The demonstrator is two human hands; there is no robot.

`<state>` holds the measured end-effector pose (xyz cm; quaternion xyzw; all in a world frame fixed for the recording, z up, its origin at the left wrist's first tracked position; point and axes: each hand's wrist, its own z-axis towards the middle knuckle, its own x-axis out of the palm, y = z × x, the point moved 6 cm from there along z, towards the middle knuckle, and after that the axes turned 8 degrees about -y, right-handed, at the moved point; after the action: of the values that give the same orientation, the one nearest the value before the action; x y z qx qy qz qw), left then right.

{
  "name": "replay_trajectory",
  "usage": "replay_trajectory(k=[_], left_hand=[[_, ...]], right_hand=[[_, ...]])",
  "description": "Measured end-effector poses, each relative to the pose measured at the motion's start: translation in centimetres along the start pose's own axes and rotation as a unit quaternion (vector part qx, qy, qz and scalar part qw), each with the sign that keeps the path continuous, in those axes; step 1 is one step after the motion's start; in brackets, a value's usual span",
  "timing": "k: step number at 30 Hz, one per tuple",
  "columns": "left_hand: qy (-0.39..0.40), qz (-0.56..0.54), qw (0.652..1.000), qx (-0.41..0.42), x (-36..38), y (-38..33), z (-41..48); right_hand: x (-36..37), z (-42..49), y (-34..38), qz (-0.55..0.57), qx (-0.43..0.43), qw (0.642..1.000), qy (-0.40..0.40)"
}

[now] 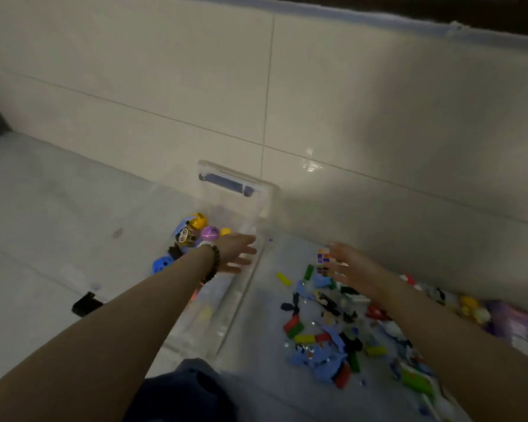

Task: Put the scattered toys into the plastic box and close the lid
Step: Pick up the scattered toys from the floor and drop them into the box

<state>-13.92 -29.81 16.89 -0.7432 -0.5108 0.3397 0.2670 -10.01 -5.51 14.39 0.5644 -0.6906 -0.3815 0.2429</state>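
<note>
Toys lie scattered on the floor, right of the clear plastic box; a few are already inside. Left hand hovers over the box, fingers straight, apparently empty. Right hand, fingers spread and holding nothing, is beside a colour cube. Gathering looks underway; the next move is probably grasping that cube.

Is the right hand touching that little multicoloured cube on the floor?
Cannot tell. In the head view the right hand reaches over the multicoloured cube, but blur hides any contact or gap.

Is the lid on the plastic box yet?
No, the plastic box is open at the top, with toys visible inside and the left hand over it.
</note>
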Motion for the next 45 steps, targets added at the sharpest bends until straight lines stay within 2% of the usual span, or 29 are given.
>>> replay_trajectory(k=[7, 10, 14, 20, 24, 29, 32, 35, 40, 45], left_hand=[[0.065, 0.089, 0.99, -0.082, 12.9, 6.9, 0.7], [0.079, 0.133, 0.984, -0.089, 16.8, 10.7, 1.3], [0.069, 0.091, 0.982, -0.153, 20.2, 15.4, 2.5], [-0.014, 0.101, 0.971, -0.216, 21.6, 24.1, 7.7], [-0.076, 0.102, 0.971, -0.203, 22.2, 28.9, 11.3], [-0.024, 0.004, 0.991, -0.131, 25.4, 25.4, 11.3], [-0.016, -0.079, 0.986, -0.147, 26.5, 22.9, 10.1], [-0.01, -0.106, 0.984, -0.14, 27.6, 22.1, 10.1], [0.009, -0.099, 0.987, -0.129, 28.1, 22.0, 10.3], [0.06, -0.012, 0.994, -0.092, 28.0, 21.7, 10.3]], right_hand=[[-11.4, -0.5, -10.1, 0.018, 0.094, 0.993, -0.073], [-13.4, -0.6, -15.4, 0.01, 0.129, 0.987, -0.093], [-13.4, -0.3, -20.9, 0.004, 0.186, 0.978, -0.09], [-12.3, 2.6, -24.7, -0.014, 0.19, 0.975, -0.113], [-12.0, 4.9, -25.5, -0.026, 0.156, 0.979, -0.128], [-11.0, 6.5, -25.5, -0.053, 0.1, 0.988, -0.11], [-10.6, 6.7, -25.6, -0.065, 0.077, 0.988, -0.121], [-10.5, 7.1, -25.7, -0.029, 0.063, 0.987, -0.142], [-10.7, 7.3, -26.3, -0.002, 0.064, 0.985, -0.161], [-11.2, 7.1, -26.6, 0.033, 0.044, 0.978, -0.202]])
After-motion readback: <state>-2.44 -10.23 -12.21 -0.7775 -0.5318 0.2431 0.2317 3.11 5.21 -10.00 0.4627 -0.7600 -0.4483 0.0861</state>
